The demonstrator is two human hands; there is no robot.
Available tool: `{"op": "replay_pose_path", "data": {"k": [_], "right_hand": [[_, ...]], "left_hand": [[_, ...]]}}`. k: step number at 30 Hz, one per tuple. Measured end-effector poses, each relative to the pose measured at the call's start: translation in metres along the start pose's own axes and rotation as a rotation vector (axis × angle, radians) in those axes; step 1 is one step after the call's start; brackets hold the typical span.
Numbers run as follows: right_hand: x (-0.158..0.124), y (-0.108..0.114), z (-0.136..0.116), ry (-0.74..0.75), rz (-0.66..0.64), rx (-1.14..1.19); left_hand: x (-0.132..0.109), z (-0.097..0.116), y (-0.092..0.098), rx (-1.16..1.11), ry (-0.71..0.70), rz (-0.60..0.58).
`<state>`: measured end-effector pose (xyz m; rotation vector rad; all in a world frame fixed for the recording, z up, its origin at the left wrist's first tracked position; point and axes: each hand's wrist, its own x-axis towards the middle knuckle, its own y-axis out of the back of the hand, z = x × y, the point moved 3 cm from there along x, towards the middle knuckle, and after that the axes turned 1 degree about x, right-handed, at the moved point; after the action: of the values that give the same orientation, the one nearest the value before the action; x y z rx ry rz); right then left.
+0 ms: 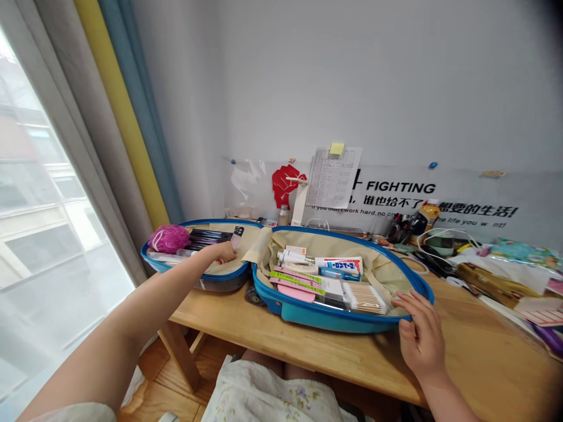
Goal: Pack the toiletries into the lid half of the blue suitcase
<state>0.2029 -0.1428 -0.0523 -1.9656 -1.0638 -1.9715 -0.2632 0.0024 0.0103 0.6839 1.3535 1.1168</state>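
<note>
Blue suitcase (pixel 308 316) lies open flat on wooden desk (pixel 308 357), two halves, beige lining. Right half: toothpaste box (pixel 339 265), two white tubes (pixel 291 257), cotton swab pack (pixel 364 298), green strips (pixel 295 280), pink flat item (pixel 295 293). Left half (pixel 211 281): one pink bath pouf (pixel 169 238), dark flat packets (pixel 209 237); count unclear at this range.

Left hand (pixel 225 252) reaches into left half, fingers curled down onto contents; whether it pinches anything, cannot tell. Right hand (pixel 420 334) spread, fingertips resting on the near right rim of the suitcase.

Desk clutter on the right: cables, bottle (pixel 430 212). White wall with "FIGHTING" banner (pixel 400 187); curtains (pixel 127 117) and window on the left.
</note>
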Motion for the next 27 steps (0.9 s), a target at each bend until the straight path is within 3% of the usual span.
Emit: {"op": "replay_pose_path", "data": {"k": [5,9,12,15,21,24,27], "right_hand": [[0.000,0.000,0.000,-0.006,0.011,0.007],[0.000,-0.001,0.000,0.005,0.017,0.001],[0.001,-0.001,-0.001,0.014,0.017,0.013],[0.001,0.000,-0.002,0.013,0.019,0.020],[-0.001,0.000,-0.003,-0.003,0.010,0.026],[-0.001,0.000,-0.003,-0.008,0.010,0.027],[0.000,0.000,-0.004,-0.008,0.006,0.020]], "left_hand": [[-0.009,0.010,-0.001,0.026,-0.041,0.034],[-0.017,0.023,0.013,-0.005,-0.125,0.097],[-0.028,0.054,0.033,-0.042,-0.267,0.207],[-0.042,0.103,0.042,-0.044,-0.448,0.281],[-0.057,0.198,0.009,0.051,-0.696,0.180],[-0.051,0.224,-0.011,0.092,-0.748,0.153],[-0.041,0.233,-0.027,0.125,-0.764,0.129]]}}
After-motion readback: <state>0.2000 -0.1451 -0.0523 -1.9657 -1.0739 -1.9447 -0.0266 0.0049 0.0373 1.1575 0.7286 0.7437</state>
